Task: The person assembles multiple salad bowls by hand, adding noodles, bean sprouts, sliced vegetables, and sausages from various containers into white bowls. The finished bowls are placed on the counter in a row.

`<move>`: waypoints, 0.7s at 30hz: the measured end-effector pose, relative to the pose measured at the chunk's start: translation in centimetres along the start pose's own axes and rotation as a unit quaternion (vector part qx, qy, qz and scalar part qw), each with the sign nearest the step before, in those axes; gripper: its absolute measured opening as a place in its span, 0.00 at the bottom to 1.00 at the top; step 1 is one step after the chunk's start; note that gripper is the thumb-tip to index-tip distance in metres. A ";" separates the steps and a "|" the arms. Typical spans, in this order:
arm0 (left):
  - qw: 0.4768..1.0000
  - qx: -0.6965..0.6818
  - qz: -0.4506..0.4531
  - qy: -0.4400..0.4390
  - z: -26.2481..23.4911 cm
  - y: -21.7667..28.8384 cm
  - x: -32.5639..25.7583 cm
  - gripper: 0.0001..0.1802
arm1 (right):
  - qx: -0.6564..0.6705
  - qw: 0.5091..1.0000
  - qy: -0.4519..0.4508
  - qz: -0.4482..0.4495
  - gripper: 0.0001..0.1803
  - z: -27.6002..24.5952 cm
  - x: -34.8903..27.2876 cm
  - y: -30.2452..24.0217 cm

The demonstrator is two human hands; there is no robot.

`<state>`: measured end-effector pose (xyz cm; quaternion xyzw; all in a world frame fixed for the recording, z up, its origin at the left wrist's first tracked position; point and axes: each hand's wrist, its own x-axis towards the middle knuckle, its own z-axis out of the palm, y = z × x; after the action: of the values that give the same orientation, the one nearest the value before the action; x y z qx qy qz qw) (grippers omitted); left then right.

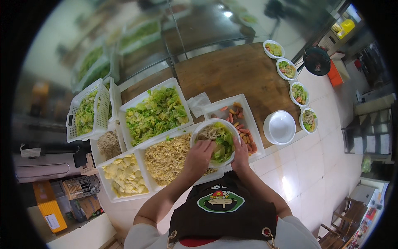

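Observation:
A white round bowl [221, 161] is held tilted over the trays, with chopped lettuce [224, 143] and a clump of pale shreds [210, 132] inside. My right hand [239, 155] grips its right side, thumb at the rim. Reaching in from the left, my left hand [200, 155] has its fingers bunched together against the shreds and lettuce; what they pinch is hidden. Just left of the bowl lies a tray of bean sprouts [163, 157]. Behind the bowl, a white tray [258, 139] carries cut sausage pieces [244, 132].
A large tray of lettuce [155, 108], a lettuce basket [89, 108], a tub of pale shreds [109, 144] and a tray of pale yellow slices [125, 174] stand left. Stacked white bowls [280, 127] and several filled bowls [299, 94] line the wooden table's [226, 74] right side.

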<state>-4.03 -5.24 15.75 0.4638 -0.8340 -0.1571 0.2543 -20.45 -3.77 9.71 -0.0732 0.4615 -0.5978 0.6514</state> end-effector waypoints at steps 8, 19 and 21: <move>0.947 -0.115 -0.269 0.131 -0.6 -3.5 3.4 0.07 | -0.049 0.995 0.041 -0.071 0.21 -5.1 4.7 -7.2; 0.933 0.014 -0.334 -0.133 18.0 -1.2 2.3 0.09 | -0.075 0.997 -0.025 -0.021 0.22 -10.7 11.0 -17.1; 0.903 0.063 -0.385 -0.179 21.1 -0.6 3.0 0.11 | -0.096 0.995 0.026 -0.020 0.22 -12.2 12.3 -18.7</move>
<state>-16.97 -7.61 -1.09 0.7280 -0.6301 -0.2701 -0.0090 -43.88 -13.75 8.68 -0.1290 0.5323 -0.5648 0.6172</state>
